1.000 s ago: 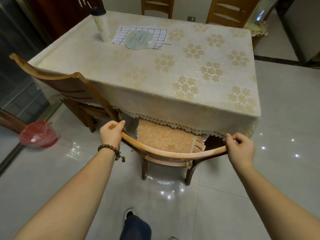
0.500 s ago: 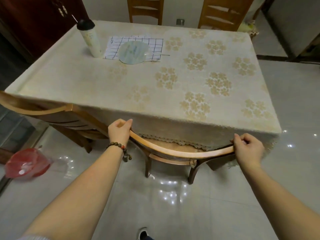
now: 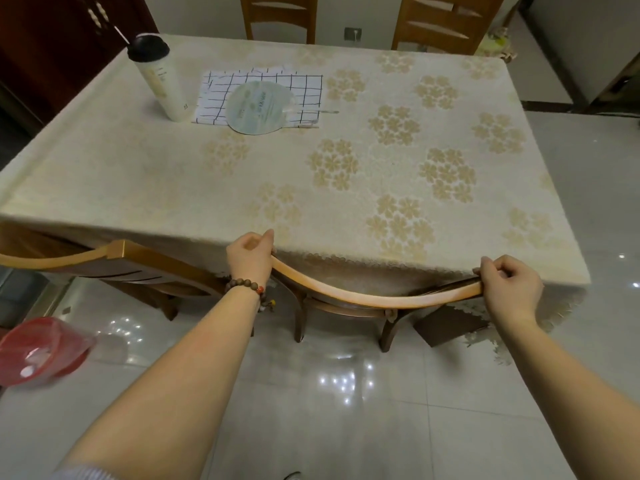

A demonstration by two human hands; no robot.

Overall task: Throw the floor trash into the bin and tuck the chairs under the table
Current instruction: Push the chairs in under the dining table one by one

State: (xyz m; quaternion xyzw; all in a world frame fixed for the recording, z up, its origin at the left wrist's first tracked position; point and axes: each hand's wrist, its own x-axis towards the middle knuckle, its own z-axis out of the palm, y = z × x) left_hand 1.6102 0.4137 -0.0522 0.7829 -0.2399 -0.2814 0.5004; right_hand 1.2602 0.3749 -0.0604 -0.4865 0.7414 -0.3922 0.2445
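Gripping the chair (image 3: 377,299) by both ends of its curved top rail, the left hand (image 3: 250,259) and right hand (image 3: 510,285) curl their fingers round it, a spread hold that likely steers it straight. It sits at the table's (image 3: 138,174) near edge, seat hidden under the cloth; a second chair (image 3: 117,261) stands left, the red bin (image 3: 41,351) beyond.

Both hands (image 3: 249,259) (image 3: 510,289) grip chair top rail (image 3: 374,299), chair under table (image 3: 138,174).
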